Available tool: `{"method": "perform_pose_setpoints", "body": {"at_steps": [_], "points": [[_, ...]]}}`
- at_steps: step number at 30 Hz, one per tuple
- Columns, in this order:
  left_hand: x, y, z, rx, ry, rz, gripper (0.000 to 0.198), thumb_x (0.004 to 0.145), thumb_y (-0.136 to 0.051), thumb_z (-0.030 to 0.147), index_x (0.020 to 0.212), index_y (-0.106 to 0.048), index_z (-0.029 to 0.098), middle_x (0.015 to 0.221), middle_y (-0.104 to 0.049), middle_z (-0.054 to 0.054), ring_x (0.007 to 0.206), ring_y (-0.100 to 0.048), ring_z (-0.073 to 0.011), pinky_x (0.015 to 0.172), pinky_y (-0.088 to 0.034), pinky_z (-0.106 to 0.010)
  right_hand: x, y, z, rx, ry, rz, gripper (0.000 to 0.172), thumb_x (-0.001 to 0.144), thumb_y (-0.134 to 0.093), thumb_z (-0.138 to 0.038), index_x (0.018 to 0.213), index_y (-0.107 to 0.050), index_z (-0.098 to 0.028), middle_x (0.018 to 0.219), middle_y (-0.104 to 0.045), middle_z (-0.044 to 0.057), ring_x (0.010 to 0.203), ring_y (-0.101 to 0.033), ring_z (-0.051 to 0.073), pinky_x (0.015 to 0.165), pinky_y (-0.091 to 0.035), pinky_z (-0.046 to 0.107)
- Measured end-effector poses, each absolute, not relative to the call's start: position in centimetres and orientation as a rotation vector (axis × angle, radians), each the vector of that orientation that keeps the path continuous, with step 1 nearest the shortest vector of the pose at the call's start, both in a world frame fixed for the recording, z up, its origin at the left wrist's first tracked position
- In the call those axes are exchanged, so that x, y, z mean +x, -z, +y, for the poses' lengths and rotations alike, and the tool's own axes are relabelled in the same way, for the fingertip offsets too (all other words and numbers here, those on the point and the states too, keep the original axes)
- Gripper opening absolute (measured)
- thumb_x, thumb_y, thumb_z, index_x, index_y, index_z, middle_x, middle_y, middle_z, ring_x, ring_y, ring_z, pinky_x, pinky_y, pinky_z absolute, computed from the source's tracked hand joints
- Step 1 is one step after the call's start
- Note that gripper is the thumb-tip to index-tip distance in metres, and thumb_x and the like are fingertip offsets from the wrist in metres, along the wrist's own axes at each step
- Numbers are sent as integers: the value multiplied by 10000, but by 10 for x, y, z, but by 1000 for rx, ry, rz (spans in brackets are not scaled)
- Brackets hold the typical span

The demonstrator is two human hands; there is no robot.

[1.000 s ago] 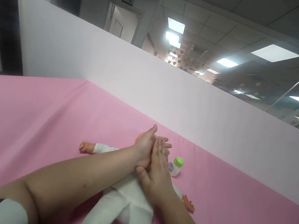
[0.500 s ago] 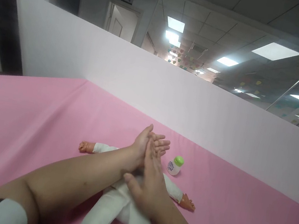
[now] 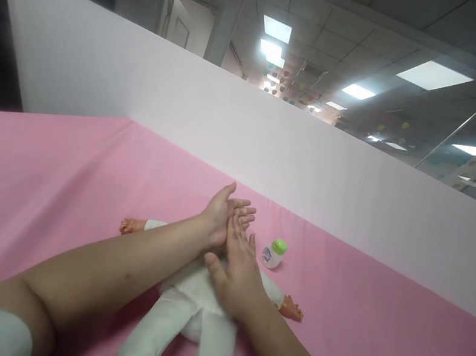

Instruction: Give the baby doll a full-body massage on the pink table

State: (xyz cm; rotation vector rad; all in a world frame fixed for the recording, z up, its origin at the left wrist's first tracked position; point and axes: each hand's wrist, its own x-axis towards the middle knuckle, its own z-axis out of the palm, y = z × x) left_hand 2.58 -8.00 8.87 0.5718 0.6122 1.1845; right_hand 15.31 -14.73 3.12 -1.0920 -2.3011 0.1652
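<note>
A doll (image 3: 196,284) with a white cloth body and brown plastic hands lies on its back, its head hidden behind my hands. Above its chest, my left hand (image 3: 223,215) is open, palm turned up and fingers stretched to the right. My right hand (image 3: 239,267) rests its fingers across the left palm; its fingers are stretched and its thumb stands apart. I see nothing held in either hand. To the right of my hands, a small clear bottle (image 3: 273,253) with a green cap stands by the doll's shoulder.
A pink sheet (image 3: 369,324) covers the surface under the doll, with creases at the left. Behind it runs a low white wall (image 3: 272,141), topped by a glass pane reflecting ceiling lights. A door (image 3: 189,22) shows at the back left.
My right fingers have slid a little along the left palm toward the wrist. The whole view has shifted slightly, and the doll and bottle appear a bit further left and higher.
</note>
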Motion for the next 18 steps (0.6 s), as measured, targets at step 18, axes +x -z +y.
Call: {"method": "perform_pose_setpoints", "body": {"at_steps": [18], "points": [[43,-84,-95,551,-1104,609,702,952,-450,673,1246,-656,69,1257,-696,-248,1199,-663,-356,1002,-531,-433,162,-22,-137,-921,-79,-2271,897,1038,-342,-666,1674,52,-171,1752,-21,115,1618,-8,331,1300,-113,610]]}}
